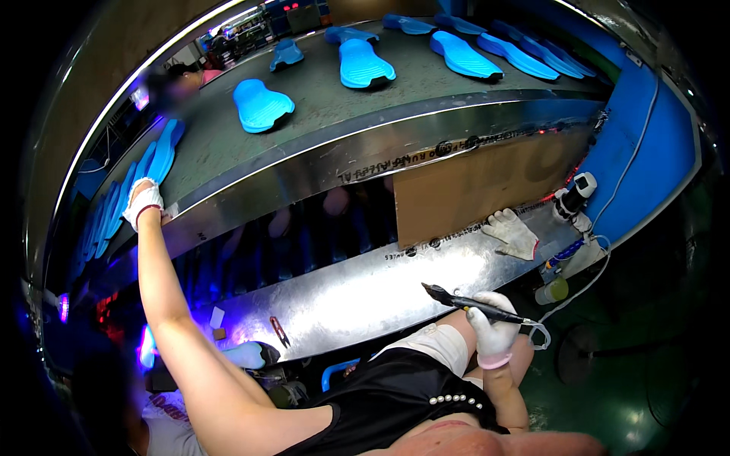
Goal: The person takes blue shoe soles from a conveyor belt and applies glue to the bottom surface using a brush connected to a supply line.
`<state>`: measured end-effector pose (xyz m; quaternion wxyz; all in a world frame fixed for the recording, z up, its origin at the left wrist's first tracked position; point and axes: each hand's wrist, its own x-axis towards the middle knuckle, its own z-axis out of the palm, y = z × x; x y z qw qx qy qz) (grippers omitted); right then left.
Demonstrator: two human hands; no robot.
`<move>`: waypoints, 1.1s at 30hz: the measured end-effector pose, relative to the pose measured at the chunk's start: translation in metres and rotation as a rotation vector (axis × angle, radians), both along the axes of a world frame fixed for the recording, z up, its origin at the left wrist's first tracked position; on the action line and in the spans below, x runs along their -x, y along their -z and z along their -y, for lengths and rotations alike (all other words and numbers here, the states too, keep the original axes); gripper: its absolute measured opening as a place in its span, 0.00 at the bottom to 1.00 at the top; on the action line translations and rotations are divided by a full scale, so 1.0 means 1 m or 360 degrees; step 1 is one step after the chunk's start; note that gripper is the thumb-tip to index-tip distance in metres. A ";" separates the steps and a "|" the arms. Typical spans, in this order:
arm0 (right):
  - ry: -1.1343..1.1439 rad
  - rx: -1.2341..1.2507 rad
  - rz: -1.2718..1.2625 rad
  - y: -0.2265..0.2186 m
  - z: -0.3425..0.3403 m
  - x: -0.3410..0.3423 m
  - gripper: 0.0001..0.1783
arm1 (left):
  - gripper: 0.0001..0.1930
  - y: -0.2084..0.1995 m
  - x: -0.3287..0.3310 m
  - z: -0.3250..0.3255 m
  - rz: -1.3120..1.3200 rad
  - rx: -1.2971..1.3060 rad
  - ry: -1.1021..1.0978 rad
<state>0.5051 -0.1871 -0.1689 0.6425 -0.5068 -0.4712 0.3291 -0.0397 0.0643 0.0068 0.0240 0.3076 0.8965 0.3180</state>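
My left arm reaches far out to the left. My left hand [144,204], in a white glove, is closed at the near end of a blue shoe sole [120,199] in the row at the belt's left side; its fingertips are partly hidden. Close to my lap, my right hand [494,327], also gloved in white, grips a black pen-shaped tool [480,305]. That tool has a dark, brush-like tip pointing left and a pale cord trailing from its back end.
More blue soles [365,64] lie spread over the dark conveyor belt [334,106]. On the metal shelf [342,304] below are thread snips [280,332] and a loose white glove [511,234]. A cardboard sheet [487,182] leans under the belt. Another person [160,418] is at lower left.
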 end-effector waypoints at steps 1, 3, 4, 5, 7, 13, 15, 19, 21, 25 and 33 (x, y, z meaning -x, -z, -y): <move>-0.0041 -0.0094 -0.0064 -0.003 0.000 0.005 0.13 | 0.12 -0.001 0.032 0.003 -0.0206 0.0086 0.0014; -0.0029 0.0009 -0.0145 0.001 0.003 0.002 0.13 | 0.13 0.007 0.035 0.006 -0.1145 0.0327 0.0237; 0.0007 0.0007 -0.0181 0.003 0.002 0.001 0.13 | 0.13 -0.003 0.007 0.018 -0.1330 0.0300 0.0265; 0.0066 0.0006 -0.0199 0.007 0.001 -0.001 0.13 | 0.12 0.001 0.006 0.019 -0.1336 0.0172 0.0252; 0.0186 0.0005 -0.0233 0.015 0.001 -0.005 0.12 | 0.13 0.013 0.017 0.018 -0.1308 0.0163 0.0382; 0.0123 -0.0001 -0.0333 0.019 0.003 -0.011 0.12 | 0.14 0.005 0.014 0.035 -0.0952 -0.0018 0.0394; 0.0152 -0.0050 -0.0454 0.017 0.001 -0.011 0.12 | 0.13 0.016 -0.002 0.042 -0.1070 -0.0525 0.0751; 0.0323 -0.0020 -0.0607 0.021 -0.007 -0.014 0.12 | 0.10 0.038 -0.152 0.097 -0.0315 -0.1292 0.1081; 0.0377 -0.0009 -0.0579 0.026 -0.007 -0.022 0.12 | 0.09 0.069 -0.207 0.128 -0.0642 -0.1414 0.1025; 0.0456 0.0078 -0.0538 0.029 -0.003 -0.022 0.10 | 0.06 0.164 -0.266 0.171 -0.0573 -0.1298 0.1993; 0.0639 0.0213 -0.0377 0.054 0.001 -0.041 0.08 | 0.12 0.330 -0.364 0.194 0.0288 -0.0997 0.2910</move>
